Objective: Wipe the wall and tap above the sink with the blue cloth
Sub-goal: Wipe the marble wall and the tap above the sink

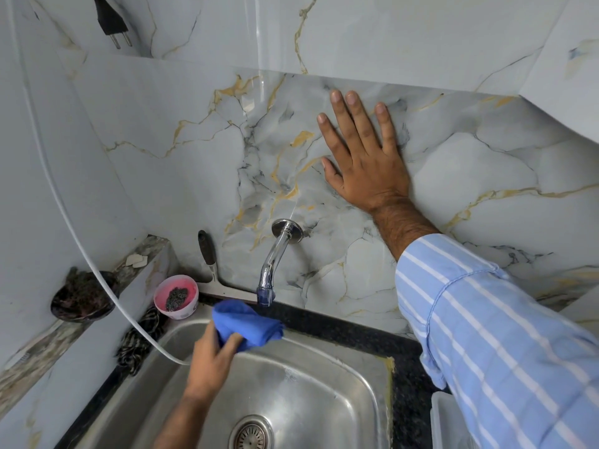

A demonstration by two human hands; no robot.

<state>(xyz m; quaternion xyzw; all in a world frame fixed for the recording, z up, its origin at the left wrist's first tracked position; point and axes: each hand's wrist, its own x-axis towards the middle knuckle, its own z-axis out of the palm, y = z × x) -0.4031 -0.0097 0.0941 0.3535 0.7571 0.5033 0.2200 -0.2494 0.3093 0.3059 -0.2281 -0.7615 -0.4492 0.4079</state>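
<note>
One pink tub (pixel 176 297) beside sink (pixel 324 400) holds dark scrubber (pixel 176 298)

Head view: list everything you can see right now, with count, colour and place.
blue cloth: 1, blue, over the sink's back edge
tap: 1, chrome, on the wall
wall: grey marble tiles, gold veins
sink: 1, steel, bottom centre
squeegee: 1, dark handle, behind sink
pink tub: 1, left of tap
scrubber dish: 1, dark, left ledge
plug: 1, black, top left
white cord: 1, left
left hand: grips cloth
right hand: flat on wall
</note>
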